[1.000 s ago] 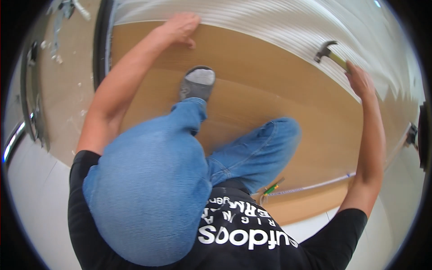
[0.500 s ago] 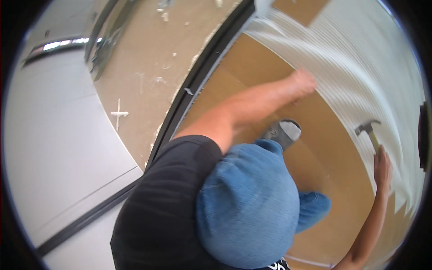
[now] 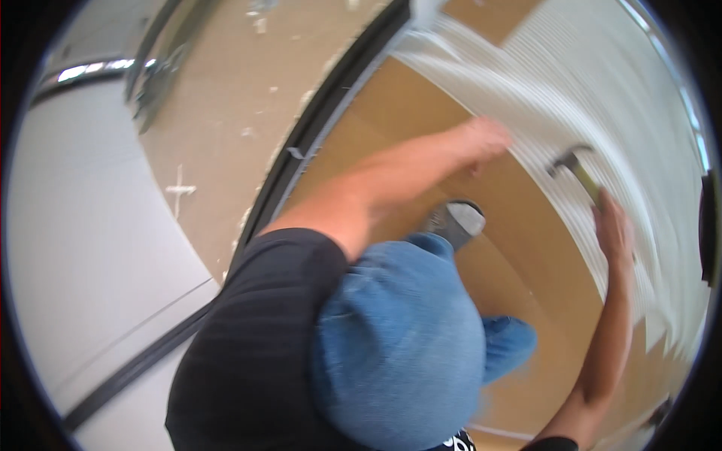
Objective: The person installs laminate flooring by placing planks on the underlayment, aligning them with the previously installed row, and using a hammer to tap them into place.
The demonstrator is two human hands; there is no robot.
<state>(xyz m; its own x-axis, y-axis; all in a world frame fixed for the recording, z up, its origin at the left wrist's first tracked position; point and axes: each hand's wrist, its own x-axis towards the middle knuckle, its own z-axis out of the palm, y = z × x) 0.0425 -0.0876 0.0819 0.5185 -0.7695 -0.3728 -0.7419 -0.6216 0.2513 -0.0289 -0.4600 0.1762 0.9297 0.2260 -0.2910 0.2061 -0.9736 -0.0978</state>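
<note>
My left hand [image 3: 485,139] is at the border between the wood-coloured flooring [image 3: 538,263] and the white ribbed underlay [image 3: 519,90]; its fingers are bent but blurred, so whether they hold anything is unclear. My right hand [image 3: 613,225] grips the olive handle of a claw hammer [image 3: 571,165], whose dark head hangs over the underlay, right of my left hand. My bent knees in blue jeans and one grey-shod foot [image 3: 455,222] rest on the flooring between my arms.
A dark metal track [image 3: 293,137] runs diagonally along the flooring's left side. Beyond it lie a beige surface [image 3: 218,113] with white residue and pale grey tiles [image 3: 90,240]. A brown piece [image 3: 485,16] lies at the top on the underlay.
Since a second ago my view has turned, bringing the track and tiles into fuller sight. In the last half second my right hand and hammer have risen up and leftward.
</note>
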